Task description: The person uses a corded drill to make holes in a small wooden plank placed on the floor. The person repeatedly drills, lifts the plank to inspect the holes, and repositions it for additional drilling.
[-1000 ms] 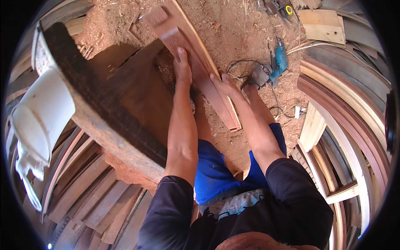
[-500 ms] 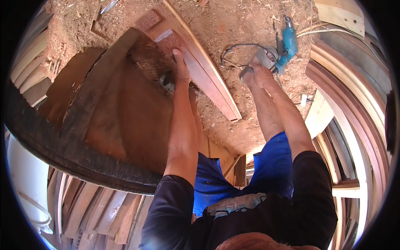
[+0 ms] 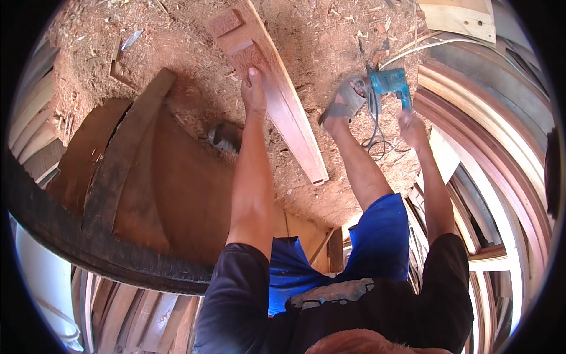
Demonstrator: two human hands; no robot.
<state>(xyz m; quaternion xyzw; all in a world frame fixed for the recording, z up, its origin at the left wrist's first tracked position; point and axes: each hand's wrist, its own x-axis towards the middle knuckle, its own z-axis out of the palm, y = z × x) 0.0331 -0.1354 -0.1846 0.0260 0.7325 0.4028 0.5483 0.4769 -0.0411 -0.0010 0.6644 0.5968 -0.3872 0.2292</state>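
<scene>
My left hand grips the edge of a long reddish-brown wooden board, its thumb on top and the fingers hidden. The board slants across the sawdust floor, with two raised blocks near its far end. To the right, my right hand, blurred by motion, is closed at the lower end of the handle of a teal power drill. The drill lies crosswise beside my sandalled right foot, its front end toward the foot. A dark cord loops below it.
A big dark curved wooden piece fills the left side, partly hiding my left foot. Curved planks are stacked at right, more boards at lower left. Wood shavings cover the floor. A pale cable runs at upper right.
My right hand has moved right, from beside my foot to the drill's handle end. The drill has swung from pointing away to pointing left. My left hand stays on the board.
</scene>
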